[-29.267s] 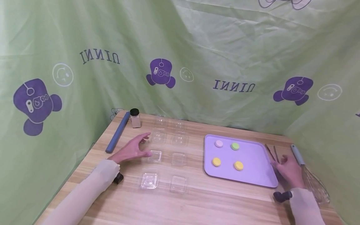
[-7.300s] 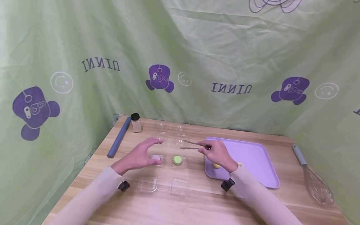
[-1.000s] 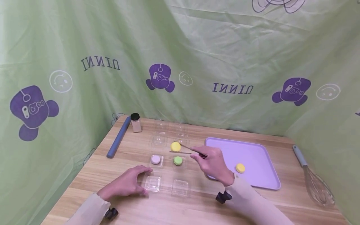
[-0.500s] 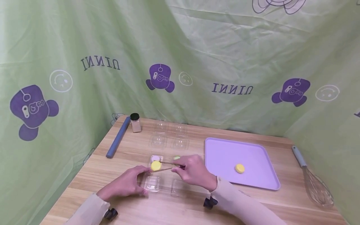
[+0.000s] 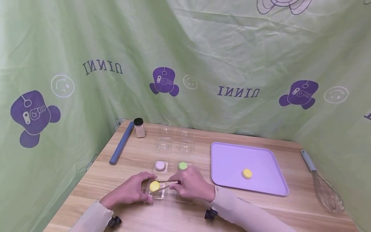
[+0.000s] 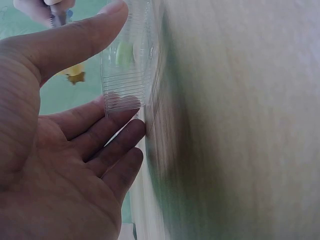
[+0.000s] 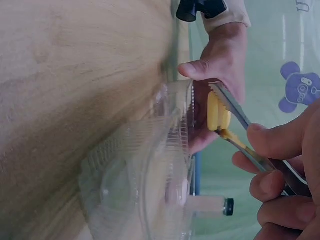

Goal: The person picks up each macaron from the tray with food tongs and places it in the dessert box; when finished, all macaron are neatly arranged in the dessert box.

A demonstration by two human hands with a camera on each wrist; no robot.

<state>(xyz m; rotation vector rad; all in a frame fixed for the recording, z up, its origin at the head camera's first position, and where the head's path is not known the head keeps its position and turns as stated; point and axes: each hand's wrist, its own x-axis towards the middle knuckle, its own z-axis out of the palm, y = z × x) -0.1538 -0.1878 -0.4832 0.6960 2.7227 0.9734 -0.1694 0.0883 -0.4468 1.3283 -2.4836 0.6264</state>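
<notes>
My right hand (image 5: 192,185) pinches metal tongs (image 7: 234,111) with serrated tips. A yellow macaron (image 5: 154,186) is squeezed between those tips, just above a small clear plastic box (image 5: 161,194) with its lid tilted back. My left hand (image 5: 127,191) holds that box from the left, thumb on one side and fingers (image 6: 118,145) on the other. Behind, a pink macaron (image 5: 160,166) and a green macaron (image 5: 183,165) sit in their own clear boxes, the green one partly covered by my right hand. My right hand and forearm hide most of another clear box.
On the right, a purple tray (image 5: 232,154) carries another yellow macaron (image 5: 247,173). Beyond it lies a whisk (image 5: 321,183). A blue rod (image 5: 121,143) and a black-capped jar (image 5: 139,128) stand back left. Clear lids (image 5: 163,145) rise behind the boxes.
The right hand has carried the yellow macaron in the tongs leftward and toward me, over the front left box. Earlier, the pink and green macarons went from tray to boxes. The left hand stays put lately.
</notes>
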